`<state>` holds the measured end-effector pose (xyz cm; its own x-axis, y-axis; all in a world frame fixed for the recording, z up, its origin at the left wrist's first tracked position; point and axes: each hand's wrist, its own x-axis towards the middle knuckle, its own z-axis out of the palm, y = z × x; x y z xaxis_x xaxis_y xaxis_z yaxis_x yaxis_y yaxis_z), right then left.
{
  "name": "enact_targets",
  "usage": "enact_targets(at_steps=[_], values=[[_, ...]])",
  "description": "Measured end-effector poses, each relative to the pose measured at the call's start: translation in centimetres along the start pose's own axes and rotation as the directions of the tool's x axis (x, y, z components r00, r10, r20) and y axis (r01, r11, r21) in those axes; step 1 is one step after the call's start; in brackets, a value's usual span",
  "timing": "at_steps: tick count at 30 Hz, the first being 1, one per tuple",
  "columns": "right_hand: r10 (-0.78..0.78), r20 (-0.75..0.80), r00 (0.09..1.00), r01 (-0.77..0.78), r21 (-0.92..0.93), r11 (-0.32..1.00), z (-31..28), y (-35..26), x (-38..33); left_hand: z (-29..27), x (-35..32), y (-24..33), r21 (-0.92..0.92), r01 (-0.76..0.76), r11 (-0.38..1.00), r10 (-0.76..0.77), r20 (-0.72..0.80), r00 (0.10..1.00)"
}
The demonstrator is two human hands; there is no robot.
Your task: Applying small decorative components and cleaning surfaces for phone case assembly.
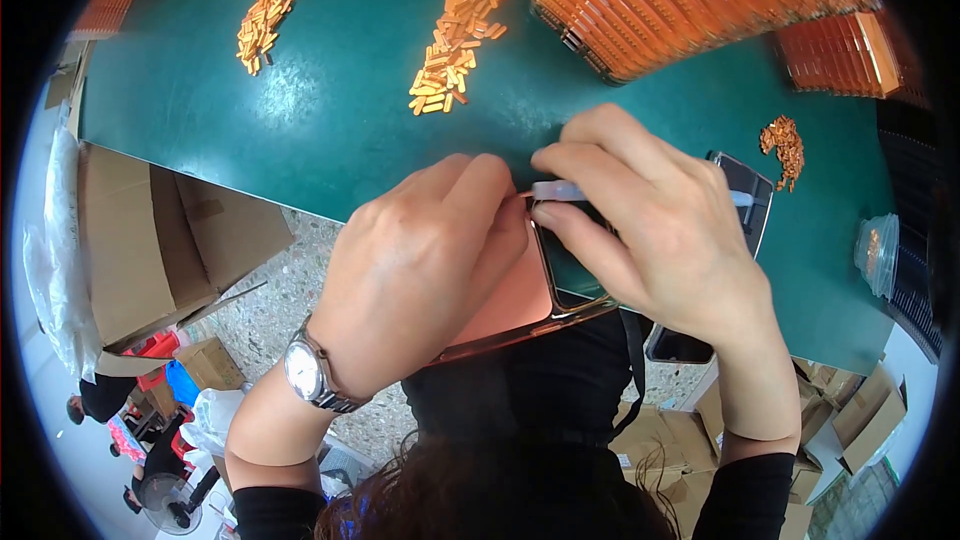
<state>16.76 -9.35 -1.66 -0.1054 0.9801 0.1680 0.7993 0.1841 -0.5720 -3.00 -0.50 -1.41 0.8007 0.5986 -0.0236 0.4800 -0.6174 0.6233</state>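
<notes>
A phone case [510, 292] with a salmon-pink panel and a shiny dark rim lies at the table's near edge, under both my hands. My left hand [425, 230], with a metal watch on its wrist, rests over the case with its fingers closed together. A thin orange sliver shows at those fingertips; the rest of it is hidden. My right hand [650, 210] is closed around a slim translucent whitish stick tool [560, 190], whose end meets the left fingertips. The tool's other end comes out behind the hand.
Loose orange pieces lie in two long piles [450, 50] [272, 12], with a smaller copper pile [785, 150] at right. Stacked orange cases [690, 0] stand at the back. A dark phone [742, 190] lies beside my right hand. A clear tub [877, 250] sits at the right edge.
</notes>
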Motion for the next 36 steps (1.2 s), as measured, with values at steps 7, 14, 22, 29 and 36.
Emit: enact_targets(at_steps=[7,14,22,29,36], values=[[-0.092,0.036,0.995,0.098,-0.306,0.947,0.5,-1.0,-0.7,-0.2,-0.2,0.1,0.011,0.012,1.0,-0.012,0.019,1.0],[0.0,0.057,0.998,0.02,-0.346,0.938,0.6,-2.2,-0.4,0.2,-0.3,0.1,0.01,-0.009,1.0,0.009,0.001,1.0],[-0.165,0.006,0.986,0.163,-0.189,0.968,-0.4,-5.7,1.4,-2.3,-1.8,-0.9,-0.123,0.077,0.989,-0.074,0.032,0.997],[-0.601,0.03,0.799,0.601,0.01,0.8,1.8,-20.7,5.7,-3.3,-4.0,-3.4,-0.186,-0.046,0.981,0.039,-0.041,0.998],[-0.349,0.343,0.872,0.449,-0.276,0.85,0.1,-20.1,7.6,-2.9,-4.6,-5.3,-0.214,-0.112,0.97,0.086,-0.129,0.988]])
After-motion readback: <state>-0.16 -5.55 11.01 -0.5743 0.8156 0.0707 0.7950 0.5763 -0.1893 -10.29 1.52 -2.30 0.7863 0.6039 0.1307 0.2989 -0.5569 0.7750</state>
